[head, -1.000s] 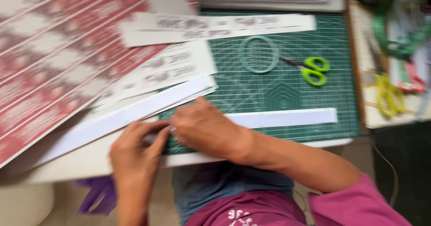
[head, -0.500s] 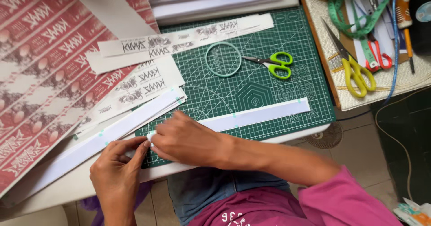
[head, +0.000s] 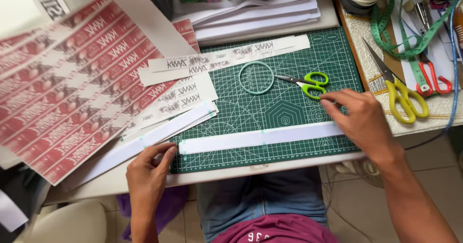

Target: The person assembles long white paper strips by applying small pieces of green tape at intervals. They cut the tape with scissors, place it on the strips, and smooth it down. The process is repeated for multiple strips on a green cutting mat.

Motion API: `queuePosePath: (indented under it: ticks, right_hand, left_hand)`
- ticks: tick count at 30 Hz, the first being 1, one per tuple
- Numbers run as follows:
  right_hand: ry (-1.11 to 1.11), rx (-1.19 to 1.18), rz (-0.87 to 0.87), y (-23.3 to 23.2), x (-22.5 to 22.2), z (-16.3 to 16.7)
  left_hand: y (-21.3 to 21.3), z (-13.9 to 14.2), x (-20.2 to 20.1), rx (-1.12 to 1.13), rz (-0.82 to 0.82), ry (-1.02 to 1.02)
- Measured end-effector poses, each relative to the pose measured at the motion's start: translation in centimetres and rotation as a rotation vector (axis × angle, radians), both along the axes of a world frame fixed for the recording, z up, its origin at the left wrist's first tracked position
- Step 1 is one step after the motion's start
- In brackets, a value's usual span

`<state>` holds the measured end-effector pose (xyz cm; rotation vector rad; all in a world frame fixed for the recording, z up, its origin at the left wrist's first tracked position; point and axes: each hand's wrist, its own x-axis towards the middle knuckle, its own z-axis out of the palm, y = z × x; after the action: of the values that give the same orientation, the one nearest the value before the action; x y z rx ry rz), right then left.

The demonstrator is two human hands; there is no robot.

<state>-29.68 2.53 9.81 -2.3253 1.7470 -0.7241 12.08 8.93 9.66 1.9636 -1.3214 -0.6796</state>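
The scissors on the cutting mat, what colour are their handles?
Bright lime green, seen in the head view: the scissors lie on the dark green mat near the right hand.

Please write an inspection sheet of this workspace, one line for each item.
Surface: green cutting mat on a pale table.
Job's things: long white paper strip lying across the mat.
Clutter: green scissors, pale ring, red printed sheets, yellow scissors, red scissors, green measuring tape.
Hands: left hand touches the strip's left end; right hand rests on its right end.
Cables: blue cord at right.
Surroundings: tiled floor.
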Motion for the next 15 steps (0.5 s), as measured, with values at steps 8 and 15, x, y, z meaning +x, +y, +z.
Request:
queuePosePath:
  ticks: [8, 15]
  right_hand:
    - [-0.147, -0.048, 0.036, 2.6, -0.5, 0.6]
    - [-0.136, -0.048, 0.211, 5.4, -2.3, 1.3]
  left_hand:
    - [-3.9, 0.4, -8.6, -0.358, -0.244, -0.240]
    - [-11.1, -2.8, -19.5, -0.531, -0.582, -0.564]
